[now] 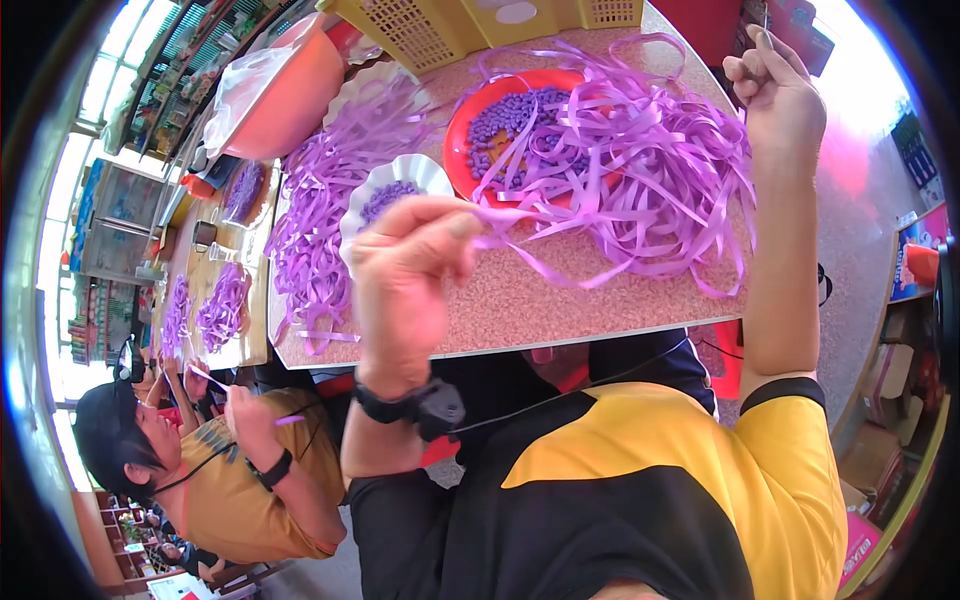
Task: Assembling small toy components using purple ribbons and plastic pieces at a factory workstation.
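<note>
My left hand (405, 285), slightly blurred, is closed in a pinch on a purple ribbon (505, 215) above the near part of the table. Raised at the far right, past the table's edge, is my right hand (785, 105). Its fingers are closed, and a thin sliver shows at the fingertips, too fine to name. Between the hands lies a big tangled heap of purple ribbons (670, 170), partly covering a red dish (458, 140) of small purple beads (510, 115). Just beyond my left hand stands a white fluted bowl (432, 174) with similar beads.
A yellow perforated crate (430, 38) stands at the table's back. More purple ribbons (320, 200) hang over the left edge. Further left are a large pink basin (290, 95) and a second table with ribbon bundles (225, 305). A co-worker (240, 470) sits there holding a ribbon.
</note>
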Demonstrator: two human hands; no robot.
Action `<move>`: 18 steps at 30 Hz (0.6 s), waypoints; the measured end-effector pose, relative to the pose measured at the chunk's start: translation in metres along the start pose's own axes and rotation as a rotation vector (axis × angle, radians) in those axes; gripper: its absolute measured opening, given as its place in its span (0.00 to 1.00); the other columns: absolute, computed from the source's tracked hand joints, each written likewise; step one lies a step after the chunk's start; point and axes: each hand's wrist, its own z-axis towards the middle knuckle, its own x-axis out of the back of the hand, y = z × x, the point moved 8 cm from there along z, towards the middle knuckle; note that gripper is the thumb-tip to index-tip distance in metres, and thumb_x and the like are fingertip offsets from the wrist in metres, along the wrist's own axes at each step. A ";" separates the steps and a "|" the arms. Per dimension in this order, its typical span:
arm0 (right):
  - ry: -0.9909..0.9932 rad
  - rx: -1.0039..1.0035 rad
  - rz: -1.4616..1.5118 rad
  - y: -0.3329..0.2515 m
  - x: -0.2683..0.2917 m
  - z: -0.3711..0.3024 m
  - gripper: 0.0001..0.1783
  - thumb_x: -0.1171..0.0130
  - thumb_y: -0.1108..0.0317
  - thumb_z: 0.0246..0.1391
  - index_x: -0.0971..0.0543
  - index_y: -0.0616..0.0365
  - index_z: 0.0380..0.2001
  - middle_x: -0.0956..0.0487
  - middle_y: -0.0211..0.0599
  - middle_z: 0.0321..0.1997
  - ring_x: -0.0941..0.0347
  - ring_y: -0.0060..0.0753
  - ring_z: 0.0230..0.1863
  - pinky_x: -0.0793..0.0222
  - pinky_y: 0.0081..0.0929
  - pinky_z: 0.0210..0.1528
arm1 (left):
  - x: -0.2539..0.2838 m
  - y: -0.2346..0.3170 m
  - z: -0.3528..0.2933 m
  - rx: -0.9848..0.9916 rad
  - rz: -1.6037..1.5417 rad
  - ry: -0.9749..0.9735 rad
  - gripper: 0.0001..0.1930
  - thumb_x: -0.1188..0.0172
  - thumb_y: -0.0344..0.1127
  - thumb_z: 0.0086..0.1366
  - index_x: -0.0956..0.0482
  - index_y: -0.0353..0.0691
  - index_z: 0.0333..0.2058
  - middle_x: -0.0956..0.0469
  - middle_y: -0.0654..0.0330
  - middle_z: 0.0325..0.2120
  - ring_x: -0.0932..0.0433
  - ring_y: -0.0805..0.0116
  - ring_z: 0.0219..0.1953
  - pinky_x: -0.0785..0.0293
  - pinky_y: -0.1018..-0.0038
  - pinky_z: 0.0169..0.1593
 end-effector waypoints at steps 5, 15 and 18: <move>-0.099 -0.148 -0.047 0.020 -0.039 -0.033 0.12 0.41 0.71 0.61 0.21 0.71 0.42 0.31 0.29 0.20 0.32 0.27 0.24 0.40 0.20 0.28 | 0.084 0.126 0.050 -0.499 0.714 0.346 0.09 0.38 0.30 0.63 0.16 0.35 0.40 0.24 0.61 0.26 0.29 0.79 0.22 0.34 0.81 0.24; -0.283 -0.034 -0.224 0.009 -0.084 -0.069 0.09 0.41 0.72 0.60 0.19 0.68 0.39 0.30 0.28 0.20 0.37 0.20 0.22 0.39 0.19 0.28 | 0.083 0.079 0.116 -0.629 1.563 0.344 0.10 0.34 0.33 0.50 0.12 0.41 0.32 0.17 0.51 0.35 0.19 0.56 0.37 0.25 0.66 0.48; -0.349 -0.061 -0.311 0.019 -0.091 -0.075 0.09 0.41 0.71 0.60 0.18 0.66 0.38 0.28 0.27 0.20 0.37 0.19 0.21 0.40 0.17 0.27 | 0.044 -0.007 0.136 -0.425 1.358 -0.067 0.09 0.37 0.33 0.48 0.14 0.38 0.29 0.17 0.49 0.28 0.17 0.55 0.33 0.23 0.64 0.43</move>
